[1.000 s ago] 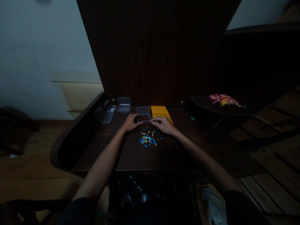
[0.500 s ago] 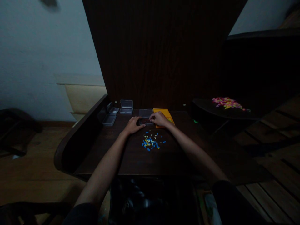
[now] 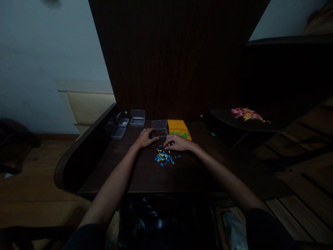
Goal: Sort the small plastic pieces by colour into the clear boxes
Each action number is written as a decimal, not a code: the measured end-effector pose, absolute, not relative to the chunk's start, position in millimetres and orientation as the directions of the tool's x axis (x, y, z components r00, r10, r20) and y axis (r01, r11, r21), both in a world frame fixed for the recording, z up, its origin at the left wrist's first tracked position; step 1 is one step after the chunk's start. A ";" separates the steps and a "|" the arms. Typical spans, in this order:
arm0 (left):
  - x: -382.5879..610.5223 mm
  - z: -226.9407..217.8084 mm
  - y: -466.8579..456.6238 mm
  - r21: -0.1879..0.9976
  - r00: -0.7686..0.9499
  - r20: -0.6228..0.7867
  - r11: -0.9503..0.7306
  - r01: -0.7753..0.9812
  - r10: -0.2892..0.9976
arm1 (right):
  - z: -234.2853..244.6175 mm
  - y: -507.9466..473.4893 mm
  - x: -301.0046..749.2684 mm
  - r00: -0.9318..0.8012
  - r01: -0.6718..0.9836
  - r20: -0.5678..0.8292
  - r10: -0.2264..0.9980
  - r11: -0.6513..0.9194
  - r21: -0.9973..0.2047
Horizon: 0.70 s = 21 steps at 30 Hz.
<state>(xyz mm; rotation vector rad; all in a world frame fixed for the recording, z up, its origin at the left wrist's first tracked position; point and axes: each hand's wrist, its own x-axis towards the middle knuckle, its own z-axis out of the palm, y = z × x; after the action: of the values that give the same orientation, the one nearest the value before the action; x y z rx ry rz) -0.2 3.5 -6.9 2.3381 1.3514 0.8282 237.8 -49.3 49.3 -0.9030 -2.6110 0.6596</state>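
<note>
A scatter of small blue, yellow and white pieces (image 3: 164,157) lies on the dark wooden table (image 3: 156,173). My right hand (image 3: 177,142) rests at the far edge of the scatter, fingers curled down onto the pieces; what they pinch is too small to see. My left hand (image 3: 144,137) lies beside a small clear box (image 3: 159,132) with dark contents, its fingers touching the box's left side. The box's lid stands open behind it.
An orange tray (image 3: 178,128) with green bits sits right of the box. Other clear boxes (image 3: 137,117) (image 3: 118,131) stand at the far left. A pile of pink and yellow pieces (image 3: 246,113) lies on a side shelf to the right. A dark panel rises behind.
My right hand has come back from the clear box to the far edge of the scattered pieces. My left hand stays by the box.
</note>
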 end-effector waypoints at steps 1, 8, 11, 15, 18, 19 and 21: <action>-0.3 -7.0 3.4 0.532 0.386 0.327 -0.506 0.679 0.862 | 48.5 -52.5 237.1 -0.773 0.491 0.119 0.623 0.707 -0.509; -0.6 -6.7 2.8 0.533 0.385 0.319 -0.500 0.683 0.866 | 42.5 -61.5 232.0 -0.771 0.528 0.070 0.633 0.697 -0.485; -1.0 -6.6 2.8 0.530 0.390 0.323 -0.506 0.680 0.862 | 42.6 -61.8 230.9 -0.749 0.562 0.054 0.660 0.677 -0.476; -1.3 -6.5 2.6 0.524 0.390 0.332 -0.511 0.681 0.859 | 45.7 -61.6 228.1 -0.731 0.612 0.039 0.681 0.680 -0.403; -1.1 -6.4 2.3 0.519 0.388 0.336 -0.512 0.685 0.859 | 48.6 -62.3 224.3 -0.718 0.647 0.040 0.695 0.688 -0.330; -0.9 -6.5 2.3 0.518 0.387 0.336 -0.512 0.685 0.858 | 49.5 -62.8 222.8 -0.710 0.659 0.041 0.703 0.685 -0.311; -0.7 -7.0 2.8 0.515 0.391 0.335 -0.515 0.686 0.857 | 51.1 -63.7 220.1 -0.694 0.682 0.035 0.719 0.672 -0.288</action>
<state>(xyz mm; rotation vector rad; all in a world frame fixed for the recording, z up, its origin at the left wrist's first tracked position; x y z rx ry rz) -0.7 2.8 -7.0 2.3609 1.3515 0.8308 220.1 -63.7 51.1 -1.1544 -2.7383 0.3822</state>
